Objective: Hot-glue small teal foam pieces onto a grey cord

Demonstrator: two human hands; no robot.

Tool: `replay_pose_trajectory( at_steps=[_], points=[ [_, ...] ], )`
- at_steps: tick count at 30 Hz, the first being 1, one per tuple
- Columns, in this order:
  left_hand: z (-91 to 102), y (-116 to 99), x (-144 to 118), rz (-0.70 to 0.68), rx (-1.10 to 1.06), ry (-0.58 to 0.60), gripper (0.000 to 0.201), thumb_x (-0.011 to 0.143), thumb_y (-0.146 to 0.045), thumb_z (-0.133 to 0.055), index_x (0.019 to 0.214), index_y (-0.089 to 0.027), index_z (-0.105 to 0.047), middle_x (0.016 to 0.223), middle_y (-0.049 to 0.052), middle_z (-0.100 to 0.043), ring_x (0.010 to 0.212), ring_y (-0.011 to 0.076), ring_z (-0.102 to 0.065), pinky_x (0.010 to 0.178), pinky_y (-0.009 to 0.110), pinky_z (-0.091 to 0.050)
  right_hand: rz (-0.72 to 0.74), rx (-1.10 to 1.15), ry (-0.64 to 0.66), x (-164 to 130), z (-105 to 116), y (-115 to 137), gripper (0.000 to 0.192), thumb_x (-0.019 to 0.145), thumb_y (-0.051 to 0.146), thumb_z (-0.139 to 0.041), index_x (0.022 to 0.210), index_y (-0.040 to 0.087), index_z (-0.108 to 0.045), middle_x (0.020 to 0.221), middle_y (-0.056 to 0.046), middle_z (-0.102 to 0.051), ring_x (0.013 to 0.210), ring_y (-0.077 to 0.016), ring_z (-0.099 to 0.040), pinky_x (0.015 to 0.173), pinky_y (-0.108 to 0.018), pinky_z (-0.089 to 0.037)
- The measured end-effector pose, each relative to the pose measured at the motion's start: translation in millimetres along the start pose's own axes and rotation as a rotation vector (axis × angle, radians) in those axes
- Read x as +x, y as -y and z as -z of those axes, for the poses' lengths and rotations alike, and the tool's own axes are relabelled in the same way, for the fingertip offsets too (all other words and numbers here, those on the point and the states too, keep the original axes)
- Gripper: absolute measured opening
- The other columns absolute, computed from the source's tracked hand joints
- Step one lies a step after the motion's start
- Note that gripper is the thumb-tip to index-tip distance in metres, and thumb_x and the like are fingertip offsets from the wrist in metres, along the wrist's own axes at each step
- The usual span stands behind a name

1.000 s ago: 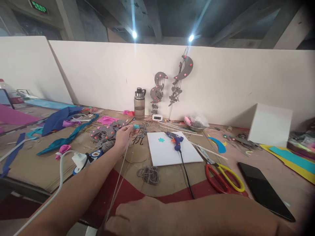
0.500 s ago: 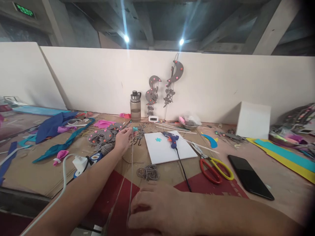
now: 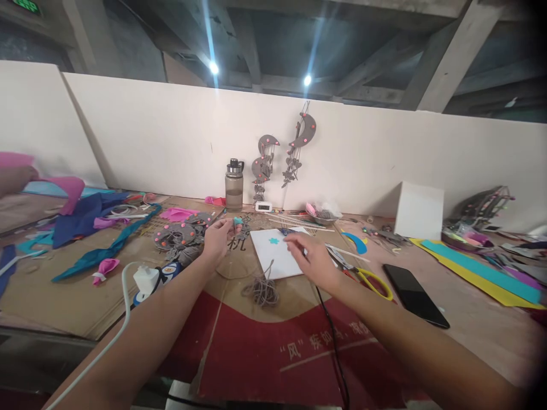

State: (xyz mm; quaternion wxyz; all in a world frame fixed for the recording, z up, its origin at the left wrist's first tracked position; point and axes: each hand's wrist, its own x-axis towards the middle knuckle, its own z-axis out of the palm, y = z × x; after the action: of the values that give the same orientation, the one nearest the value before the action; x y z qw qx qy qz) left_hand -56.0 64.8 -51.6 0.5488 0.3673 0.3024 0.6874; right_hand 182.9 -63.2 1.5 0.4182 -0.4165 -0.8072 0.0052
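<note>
Head view: brought right hand point(image 3: 314, 259) up from low foreground to over white board point(image 3: 284, 266), hiding most of glue gun point(image 3: 287, 231), fingers half-curled; cannot tell if gripping. Nearby: grey yarn bundle point(image 3: 262, 292) at board's near edge, scissors point(image 3: 382, 283) partly blocked by right arm point(image 3: 380, 319). Still pinching small teal piece point(image 3: 237, 221) at fingertips of left hand point(image 3: 217, 236), grip closed.

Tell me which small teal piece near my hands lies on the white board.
The flower-shaped piece, just beside your right hand; the other teal piece is held in your left hand.
</note>
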Motion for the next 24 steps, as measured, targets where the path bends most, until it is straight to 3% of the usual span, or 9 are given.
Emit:
replay_pose_trajectory(
  at_steps=[4,6,10,12,15,18,21,23,24],
  points=[
    [-3.8,-7,0,-0.007,-0.054,-0.003,0.020,0.064,-0.022,-0.075,0.076,-0.009,-0.063,0.074,0.006,-0.069,0.066,0.0133,-0.065,0.070,0.028,-0.053,-0.411,-0.157,0.005,7,-9,-49,0.017,0.087,0.027,-0.048,0.084,0.016,-0.060,0.079,-0.003,-0.064,0.072,-0.0152,-0.056,0.071,-0.029,-0.042],
    [-5.4,-11,-1,-0.021,-0.089,-0.001,0.021,0.064,-0.021,-0.075,0.077,-0.010,-0.063,0.073,0.006,-0.069,0.067,0.0135,-0.066,0.070,0.027,-0.053,-0.401,-0.155,0.053,6,-12,-53,0.023,0.088,0.030,-0.046,0.075,0.017,-0.060,0.076,-0.003,-0.062,0.073,-0.0152,-0.055,0.072,-0.029,-0.042],
    [-7.6,-18,-2,-0.047,-0.116,0.020,0.021,0.065,-0.021,-0.075,0.078,-0.010,-0.063,0.073,0.005,-0.068,0.067,0.0124,-0.065,0.069,0.026,-0.052,-0.118,-0.097,0.090,1,-24,-28,0.028,0.088,0.035,-0.052,0.065,0.019,-0.056,0.082,-0.005,-0.061,0.084,-0.0179,-0.055,0.081,-0.033,-0.043],
    [-8.6,-19,-2,-0.047,-0.118,0.028,0.020,0.066,-0.021,-0.075,0.077,-0.010,-0.062,0.073,0.005,-0.068,0.066,0.0119,-0.065,0.069,0.025,-0.051,-0.052,-0.152,0.136,0,-33,-16,0.012,0.085,0.030,-0.058,0.083,0.019,-0.062,0.099,-0.008,-0.062,0.100,-0.0222,-0.052,0.092,-0.038,-0.041],
    [-9.5,-21,-4,-0.040,-0.122,0.025,0.018,0.067,-0.020,-0.074,0.076,-0.010,-0.062,0.073,0.006,-0.068,0.066,0.0116,-0.064,0.069,0.025,-0.051,-0.148,-0.297,0.374,-2,-47,-7,0.048,0.082,0.032,-0.063,0.125,0.013,-0.052,0.122,-0.016,-0.055,0.116,-0.0305,-0.044,0.100,-0.047,-0.035],
    [-9.8,-23,-4,-0.042,-0.134,0.012,0.017,0.067,-0.019,-0.073,0.077,-0.010,-0.062,0.075,0.007,-0.069,0.065,0.0114,-0.064,0.069,0.025,-0.052,-0.243,-0.347,0.583,-7,-48,4,0.057,0.087,0.037,-0.056,0.136,0.010,-0.043,0.125,-0.020,-0.055,0.116,-0.0334,-0.045,0.098,-0.049,-0.035],
    [-9.7,-25,-4,-0.051,-0.141,-0.006,0.015,0.068,-0.018,-0.073,0.076,-0.010,-0.062,0.072,0.006,-0.068,0.064,0.0116,-0.064,0.069,0.025,-0.052,-0.190,-0.213,0.614,-10,-31,31,0.042,0.091,0.035,-0.051,0.126,0.013,-0.053,0.118,-0.017,-0.059,0.111,-0.0281,-0.052,0.095,-0.041,-0.039],
    [-9.6,-25,-3,-0.049,-0.147,-0.032,0.013,0.068,-0.016,-0.072,0.075,-0.010,-0.062,0.070,0.005,-0.067,0.064,0.0120,-0.065,0.069,0.026,-0.052,-0.193,0.046,0.656,-10,-15,51,0.033,0.092,0.034,-0.048,0.122,0.020,-0.054,0.111,-0.009,-0.063,0.091,-0.0175,-0.060,0.083,-0.030,-0.044],
    [-9.5,-25,-3,-0.044,-0.151,-0.050,0.012,0.069,-0.015,-0.071,0.075,-0.010,-0.062,0.070,0.005,-0.067,0.065,0.0123,-0.065,0.069,0.026,-0.052,-0.183,0.185,0.740,-9,-9,59,0.031,0.094,0.035,-0.045,0.122,0.023,-0.054,0.105,-0.005,-0.065,0.079,-0.0133,-0.061,0.074,-0.026,-0.045]
  ],
)
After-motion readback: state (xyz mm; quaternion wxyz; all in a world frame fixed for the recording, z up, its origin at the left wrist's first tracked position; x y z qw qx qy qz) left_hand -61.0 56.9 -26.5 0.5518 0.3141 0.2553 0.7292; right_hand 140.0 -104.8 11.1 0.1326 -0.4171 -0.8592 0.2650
